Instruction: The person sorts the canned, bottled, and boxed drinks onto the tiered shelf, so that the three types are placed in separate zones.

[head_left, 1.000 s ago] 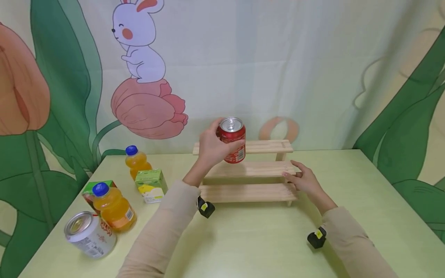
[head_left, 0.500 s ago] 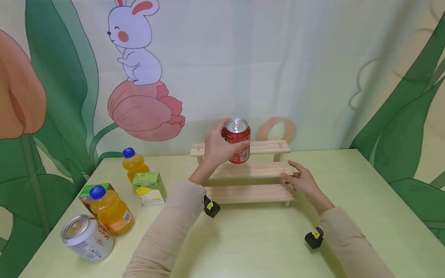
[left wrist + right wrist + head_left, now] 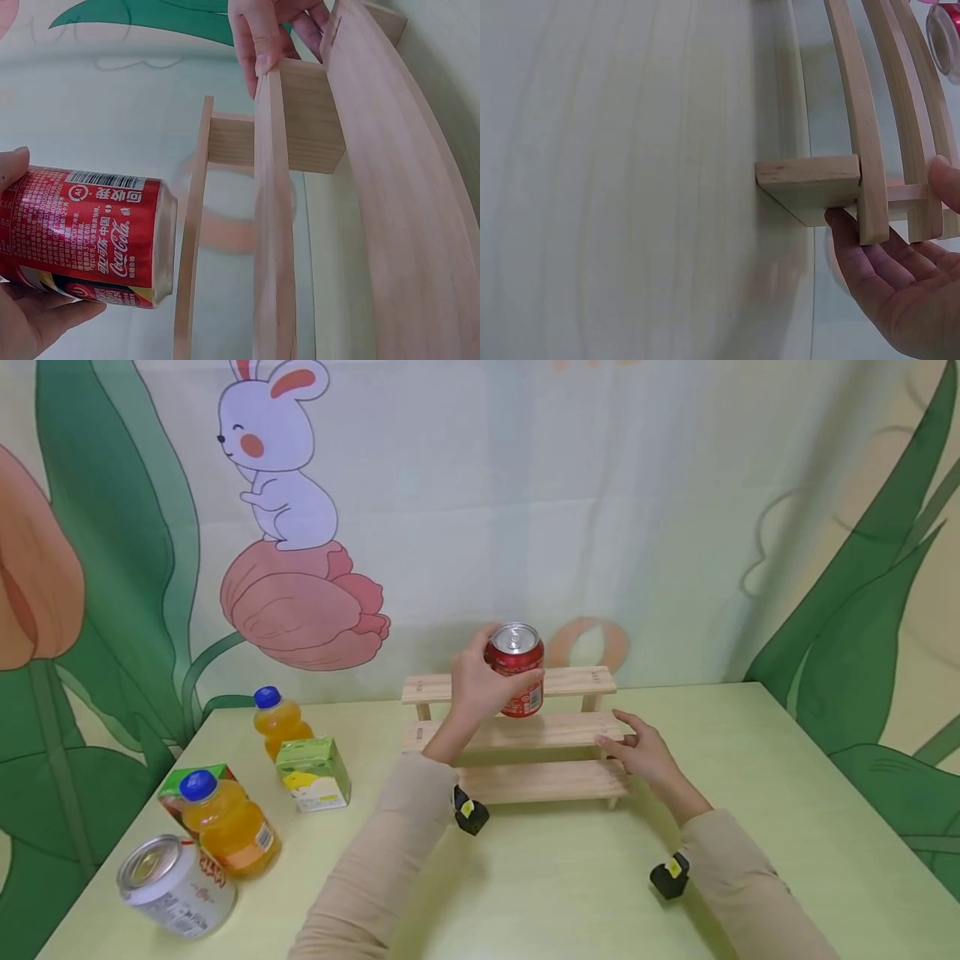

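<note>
In the head view, my left hand [image 3: 478,687] grips a red Coca-Cola can [image 3: 516,662] upright, thumb across the front and fingers round the far side. The can is held over the three-tier wooden shelf rack [image 3: 540,781]. In the left wrist view, a gap separates the bottom of the can [image 3: 105,232] from the boards. My right hand [image 3: 647,753] holds the right end of the middle board, its thumb on top. Seen from the right wrist, the fingers [image 3: 866,270] curl under the boards' ends beside the side support [image 3: 810,174].
On the left of the table [image 3: 570,893] stand two orange juice bottles [image 3: 231,831] [image 3: 281,722], a green-and-yellow carton [image 3: 315,777], a partly hidden red-and-green carton [image 3: 171,789] and a white can [image 3: 180,889]. A printed curtain [image 3: 450,527] hangs behind the rack.
My left hand has carried the can rightward along the rack. My right hand keeps its hold on the board. The whole head view has shifted slightly.
</note>
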`<state>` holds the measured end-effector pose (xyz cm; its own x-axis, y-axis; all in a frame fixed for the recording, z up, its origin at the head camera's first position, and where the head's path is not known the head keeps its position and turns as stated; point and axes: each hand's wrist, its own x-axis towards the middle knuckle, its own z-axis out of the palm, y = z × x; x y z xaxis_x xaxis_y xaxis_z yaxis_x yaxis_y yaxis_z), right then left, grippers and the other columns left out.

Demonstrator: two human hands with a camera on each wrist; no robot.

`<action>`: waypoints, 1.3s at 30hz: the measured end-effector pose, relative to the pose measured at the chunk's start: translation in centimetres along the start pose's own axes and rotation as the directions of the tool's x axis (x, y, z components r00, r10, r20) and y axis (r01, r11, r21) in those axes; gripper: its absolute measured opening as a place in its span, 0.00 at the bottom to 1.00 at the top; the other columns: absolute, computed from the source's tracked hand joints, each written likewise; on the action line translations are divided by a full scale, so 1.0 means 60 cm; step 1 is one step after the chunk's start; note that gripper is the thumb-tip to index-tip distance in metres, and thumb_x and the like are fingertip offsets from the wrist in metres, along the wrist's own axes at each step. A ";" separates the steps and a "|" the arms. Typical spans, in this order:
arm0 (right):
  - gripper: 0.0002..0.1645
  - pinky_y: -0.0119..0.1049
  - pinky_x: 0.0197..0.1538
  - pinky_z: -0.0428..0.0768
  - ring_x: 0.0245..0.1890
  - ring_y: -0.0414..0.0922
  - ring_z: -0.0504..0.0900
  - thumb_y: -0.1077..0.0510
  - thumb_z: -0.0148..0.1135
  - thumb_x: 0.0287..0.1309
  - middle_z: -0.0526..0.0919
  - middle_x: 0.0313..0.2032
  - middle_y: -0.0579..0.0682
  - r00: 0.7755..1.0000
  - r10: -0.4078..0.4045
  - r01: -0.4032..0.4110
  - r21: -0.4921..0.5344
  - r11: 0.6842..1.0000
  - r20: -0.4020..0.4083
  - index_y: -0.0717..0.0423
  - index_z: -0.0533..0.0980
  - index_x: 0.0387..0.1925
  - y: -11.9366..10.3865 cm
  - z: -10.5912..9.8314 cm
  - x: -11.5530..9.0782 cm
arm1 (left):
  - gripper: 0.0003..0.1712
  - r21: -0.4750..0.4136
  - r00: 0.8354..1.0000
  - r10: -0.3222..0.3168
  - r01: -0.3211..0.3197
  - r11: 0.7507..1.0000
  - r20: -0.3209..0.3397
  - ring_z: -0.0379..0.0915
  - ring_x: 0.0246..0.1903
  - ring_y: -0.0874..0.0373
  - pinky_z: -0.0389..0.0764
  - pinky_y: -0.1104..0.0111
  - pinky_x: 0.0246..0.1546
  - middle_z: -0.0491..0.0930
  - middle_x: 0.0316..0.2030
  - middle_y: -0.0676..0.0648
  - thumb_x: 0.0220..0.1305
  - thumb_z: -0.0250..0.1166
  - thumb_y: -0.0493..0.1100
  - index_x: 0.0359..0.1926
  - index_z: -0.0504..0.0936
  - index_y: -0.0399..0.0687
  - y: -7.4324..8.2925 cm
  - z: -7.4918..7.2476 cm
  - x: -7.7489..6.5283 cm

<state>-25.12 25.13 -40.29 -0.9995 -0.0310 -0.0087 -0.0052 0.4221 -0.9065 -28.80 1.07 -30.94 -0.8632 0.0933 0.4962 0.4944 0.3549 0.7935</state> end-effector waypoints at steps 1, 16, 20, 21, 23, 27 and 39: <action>0.42 0.29 0.22 0.70 0.30 0.43 0.82 0.52 0.57 0.60 0.81 0.35 0.62 1.000 0.001 -0.001 0.001 1.000 0.002 0.63 0.50 0.67 0.000 0.000 0.000 | 0.39 0.000 1.000 0.006 -0.006 1.000 -0.006 0.75 0.44 0.53 0.78 0.64 0.42 0.78 0.46 0.44 0.42 0.75 0.46 0.56 0.68 0.44 0.000 0.002 0.000; 0.41 0.30 0.25 0.72 0.32 0.45 0.82 0.53 0.56 0.60 0.79 0.38 0.67 1.000 -0.006 0.006 -0.005 1.000 -0.002 0.64 0.50 0.67 -0.003 -0.005 -0.003 | 0.38 0.006 0.999 0.040 -0.039 0.999 -0.026 0.75 0.44 0.54 0.79 0.65 0.40 0.78 0.45 0.45 0.42 0.75 0.47 0.54 0.69 0.45 -0.001 0.031 0.010; 0.41 0.30 0.24 0.71 0.31 0.42 0.81 0.53 0.56 0.60 0.79 0.38 0.67 1.000 0.002 -0.002 -0.010 1.000 -0.004 0.64 0.50 0.67 -0.003 -0.004 -0.002 | 0.38 0.028 0.998 0.050 -0.049 0.998 -0.038 0.76 0.43 0.54 0.79 0.65 0.40 0.78 0.45 0.45 0.42 0.75 0.47 0.55 0.69 0.44 -0.001 0.034 0.009; 0.41 0.30 0.25 0.72 0.30 0.41 0.81 0.53 0.57 0.60 0.79 0.39 0.67 1.000 0.003 -0.003 -0.007 1.000 -0.003 0.64 0.50 0.67 -0.002 -0.004 -0.002 | 0.38 0.034 0.998 0.053 -0.052 0.998 -0.036 0.76 0.43 0.54 0.79 0.66 0.40 0.78 0.45 0.45 0.42 0.74 0.47 0.55 0.69 0.44 -0.001 0.034 0.009; 0.41 0.30 0.25 0.72 0.30 0.41 0.81 0.53 0.57 0.60 0.79 0.39 0.67 1.000 0.007 -0.007 0.002 1.000 0.001 0.64 0.50 0.67 -0.002 -0.001 -0.001 | 0.38 0.040 0.998 0.059 -0.058 0.998 -0.027 0.75 0.43 0.54 0.79 0.66 0.40 0.78 0.45 0.45 0.43 0.74 0.47 0.55 0.68 0.44 -0.001 0.034 0.009; 0.41 0.30 0.25 0.73 0.30 0.42 0.81 0.53 0.57 0.60 0.79 0.39 0.67 1.000 0.014 -0.014 0.010 1.000 0.001 0.64 0.50 0.67 -0.002 0.002 -0.001 | 0.39 0.049 0.998 0.056 -0.055 0.997 -0.008 0.75 0.43 0.53 0.79 0.66 0.40 0.78 0.46 0.44 0.44 0.73 0.47 0.56 0.67 0.43 -0.001 0.036 0.009; 0.41 0.31 0.29 0.77 0.34 0.47 0.82 0.53 0.56 0.60 0.77 0.42 0.70 1.000 0.008 -0.008 0.001 1.000 0.003 0.65 0.49 0.67 -0.003 0.002 -0.002 | 0.41 0.049 1.000 -0.009 0.010 0.999 -0.013 0.75 0.43 0.50 0.79 0.62 0.39 0.74 0.47 0.42 0.45 0.72 0.50 0.56 0.61 0.45 -0.004 0.042 0.013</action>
<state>-25.01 24.94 -40.17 -0.9994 -0.0307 -0.0169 0.0025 0.4211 -0.9070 -29.83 3.41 -31.63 -0.8663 0.0780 0.4933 0.4804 0.4009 0.7801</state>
